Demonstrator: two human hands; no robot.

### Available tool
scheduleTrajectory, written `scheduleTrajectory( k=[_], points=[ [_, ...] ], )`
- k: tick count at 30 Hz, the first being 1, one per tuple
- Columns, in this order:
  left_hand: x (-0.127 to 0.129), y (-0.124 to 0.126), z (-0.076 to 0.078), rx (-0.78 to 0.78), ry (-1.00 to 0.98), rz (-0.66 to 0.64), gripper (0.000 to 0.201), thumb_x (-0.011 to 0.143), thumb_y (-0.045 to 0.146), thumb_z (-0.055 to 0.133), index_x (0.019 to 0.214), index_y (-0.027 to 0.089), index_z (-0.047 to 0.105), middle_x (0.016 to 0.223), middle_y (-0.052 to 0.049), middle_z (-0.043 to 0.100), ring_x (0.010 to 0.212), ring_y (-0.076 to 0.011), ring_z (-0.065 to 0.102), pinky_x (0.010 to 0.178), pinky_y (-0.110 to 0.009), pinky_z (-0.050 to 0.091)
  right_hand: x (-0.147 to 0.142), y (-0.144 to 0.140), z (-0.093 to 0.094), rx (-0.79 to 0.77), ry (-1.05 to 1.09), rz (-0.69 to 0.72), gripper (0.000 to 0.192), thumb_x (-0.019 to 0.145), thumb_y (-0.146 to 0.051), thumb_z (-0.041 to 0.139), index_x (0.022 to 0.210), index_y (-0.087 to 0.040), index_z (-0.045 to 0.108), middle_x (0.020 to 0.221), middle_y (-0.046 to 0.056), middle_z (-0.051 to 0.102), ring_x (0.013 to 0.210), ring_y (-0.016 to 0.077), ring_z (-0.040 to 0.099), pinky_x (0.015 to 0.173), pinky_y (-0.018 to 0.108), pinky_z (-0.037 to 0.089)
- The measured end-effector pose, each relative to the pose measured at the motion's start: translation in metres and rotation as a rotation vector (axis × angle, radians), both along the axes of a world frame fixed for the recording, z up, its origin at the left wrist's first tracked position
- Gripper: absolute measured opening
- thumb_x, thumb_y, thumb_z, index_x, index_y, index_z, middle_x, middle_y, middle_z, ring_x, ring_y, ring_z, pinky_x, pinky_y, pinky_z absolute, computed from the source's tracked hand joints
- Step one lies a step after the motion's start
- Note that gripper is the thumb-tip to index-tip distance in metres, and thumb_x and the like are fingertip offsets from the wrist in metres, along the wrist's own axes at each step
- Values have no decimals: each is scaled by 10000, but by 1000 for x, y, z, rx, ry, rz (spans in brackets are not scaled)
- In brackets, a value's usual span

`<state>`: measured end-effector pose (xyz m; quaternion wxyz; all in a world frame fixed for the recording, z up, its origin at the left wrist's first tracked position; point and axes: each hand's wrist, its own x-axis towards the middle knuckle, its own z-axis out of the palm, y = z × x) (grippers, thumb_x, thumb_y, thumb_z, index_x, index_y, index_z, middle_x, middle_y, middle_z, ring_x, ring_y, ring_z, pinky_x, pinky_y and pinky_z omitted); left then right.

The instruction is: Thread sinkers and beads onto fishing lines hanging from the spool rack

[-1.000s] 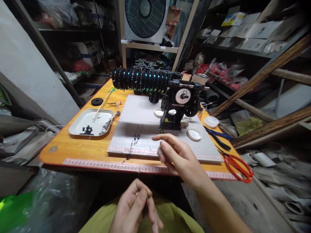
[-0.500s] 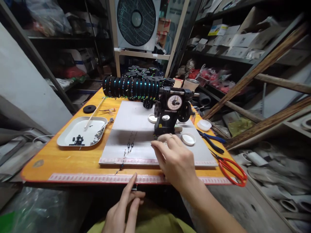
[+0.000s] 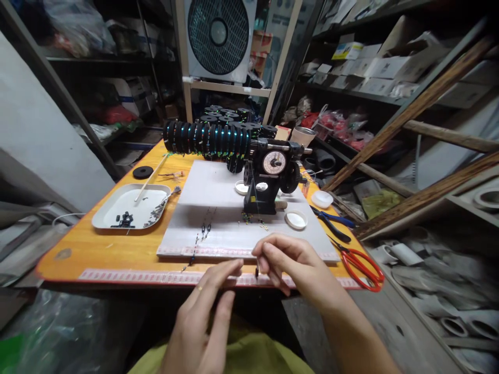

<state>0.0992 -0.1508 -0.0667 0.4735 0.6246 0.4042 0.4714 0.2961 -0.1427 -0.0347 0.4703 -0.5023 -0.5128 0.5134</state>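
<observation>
My right hand point(image 3: 298, 265) hovers over the front edge of the orange table point(image 3: 117, 249) and pinches a small dark piece point(image 3: 257, 270) between thumb and fingertips. Just left of that piece is my left hand point(image 3: 208, 311), its fingers stretched out toward it and holding nothing I can see. Behind the hands lies a white board point(image 3: 222, 202) with a short beaded line point(image 3: 199, 235) on it. A black winding machine point(image 3: 268, 179) with a dial stands on the board, and a row of black spools point(image 3: 206, 137) stands behind it.
A white tray point(image 3: 117, 205) with small dark parts sits at the left, with a thin stick point(image 3: 150, 176) and a black disc point(image 3: 142, 172) nearby. Red scissors point(image 3: 360, 259), blue pliers point(image 3: 331, 221) and white lids point(image 3: 295, 219) lie at the right. Cluttered shelves and a fan point(image 3: 218, 31) surround the table.
My right hand has drawn back from the machine's base to the table's front edge and closed on the small piece. My left hand has risen from my lap toward it.
</observation>
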Motion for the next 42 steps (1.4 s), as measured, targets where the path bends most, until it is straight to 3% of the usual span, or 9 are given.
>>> scheduleTrajectory(
  k=[2,6,11,15,23,31,35,39,42],
  points=[
    [13,6,2,-64,-39,-181,303,941,242,583,1219,279,697,1183,-80,713,1113,-266,622,1001,-327,425,-7,-8,4,-46,127,51,344,940,-493,609,900,-157,671,642,-17,582,432,57,469,358,142,356],
    [22,4,-14,-198,-72,-479,307,996,352,483,893,195,726,894,-100,699,827,-237,614,806,-326,463,-19,-19,4,-107,336,96,346,928,-503,629,882,-161,657,580,-43,537,389,32,409,331,108,309],
    [10,-21,-45,-481,-235,-493,406,964,517,501,842,168,669,652,-24,621,562,-142,556,698,-291,462,-32,-20,-15,-190,480,108,321,923,-475,647,856,-163,615,674,-9,626,364,15,431,310,89,310],
    [0,-37,-59,-799,-459,-547,553,814,710,589,724,164,589,524,0,572,494,-133,568,560,-250,465,-40,-18,-27,-250,535,136,326,919,-487,651,850,-176,583,581,-36,604,335,48,497,307,106,372],
    [-12,-50,-70,-1142,-676,-610,519,771,611,729,689,109,627,575,-92,720,505,-126,681,479,-151,438,-41,-15,-24,-238,584,99,275,922,-432,673,834,-183,594,544,-72,561,332,32,475,304,85,393],
    [-15,-51,-71,-1171,-699,-621,486,786,547,752,675,76,713,600,-115,762,489,-93,683,473,-116,433,-38,-16,-24,-234,561,80,259,936,-422,656,848,-189,585,556,-72,564,338,34,476,311,88,393],
    [-15,-49,-62,-1142,-688,-639,477,805,561,725,736,89,746,655,-128,787,538,-122,718,501,-141,466,-37,-17,-23,-228,531,85,262,943,-439,640,865,-196,580,557,-76,553,341,38,468,309,94,381],
    [-17,-42,-43,-1019,-647,-649,438,874,531,658,925,114,784,802,-149,814,748,-221,765,706,-282,542,-35,-16,-21,-196,458,79,267,955,-453,616,897,-194,587,563,-68,565,346,47,477,318,106,370],
    [-21,-33,-31,-818,-461,-547,428,895,526,626,1026,155,794,947,-133,813,975,-273,718,959,-378,465,-33,-17,-17,-147,371,72,282,971,-458,589,905,-185,607,676,-13,660,345,30,459,318,111,308]
  ],
)
